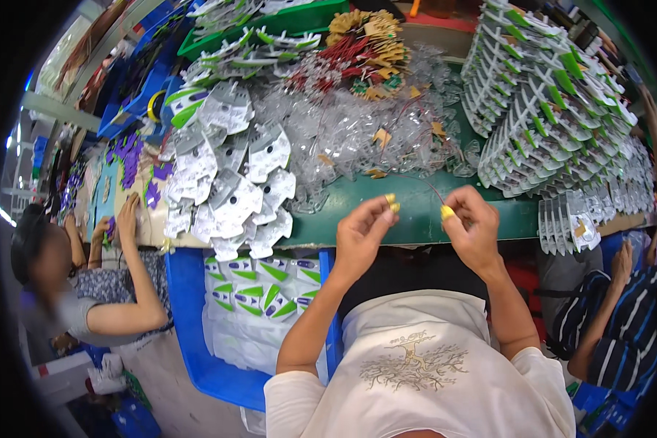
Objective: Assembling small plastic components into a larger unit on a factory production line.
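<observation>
My left hand (363,232) is held above the front edge of the green table, thumb and finger pinched together. Yellow covers sit on its fingertips, and whatever may be between them is too small to make out. To its right, my right hand (473,225) is closed in a pinch, also with a yellow fingertip cover. A thin red wire (432,187) runs from its fingertips back toward a heap of clear plastic parts (358,131). Small tan pieces lie among these parts.
White-grey plastic shells (230,193) are piled at left, beside a green tray (270,22). Tall stacks of green-edged shells (547,109) stand at right. Red-wired pieces (369,44) lie at the back. A blue bin (197,365) holds green-white items. Co-workers sit on both sides.
</observation>
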Available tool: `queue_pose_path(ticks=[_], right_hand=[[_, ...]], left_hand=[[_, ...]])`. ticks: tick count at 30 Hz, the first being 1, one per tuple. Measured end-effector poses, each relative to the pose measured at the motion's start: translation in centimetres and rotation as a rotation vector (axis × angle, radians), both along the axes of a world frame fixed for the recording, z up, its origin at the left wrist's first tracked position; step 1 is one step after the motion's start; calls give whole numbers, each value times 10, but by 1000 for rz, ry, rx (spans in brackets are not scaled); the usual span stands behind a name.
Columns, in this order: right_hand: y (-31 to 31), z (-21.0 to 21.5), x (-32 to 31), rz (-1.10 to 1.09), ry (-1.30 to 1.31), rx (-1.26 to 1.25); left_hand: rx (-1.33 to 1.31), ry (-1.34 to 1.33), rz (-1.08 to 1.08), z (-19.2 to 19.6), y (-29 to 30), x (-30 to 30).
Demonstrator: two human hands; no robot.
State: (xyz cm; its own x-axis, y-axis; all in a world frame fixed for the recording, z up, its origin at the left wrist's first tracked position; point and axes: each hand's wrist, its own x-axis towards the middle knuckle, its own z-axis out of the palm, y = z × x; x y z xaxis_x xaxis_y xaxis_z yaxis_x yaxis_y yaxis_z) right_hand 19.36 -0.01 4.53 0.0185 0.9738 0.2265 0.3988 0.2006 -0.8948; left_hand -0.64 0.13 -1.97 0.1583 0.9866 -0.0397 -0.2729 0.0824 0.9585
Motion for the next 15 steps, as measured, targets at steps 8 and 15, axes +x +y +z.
queue_pose_path(ticks=[8, 15], right_hand=[[-32, -1, 28, 151, 1, 3], [-36, -1, 38, 201, 9, 55]], left_hand=[[-103, -41, -35, 36, 6, 1], [-178, 22, -54, 32, 9, 8]])
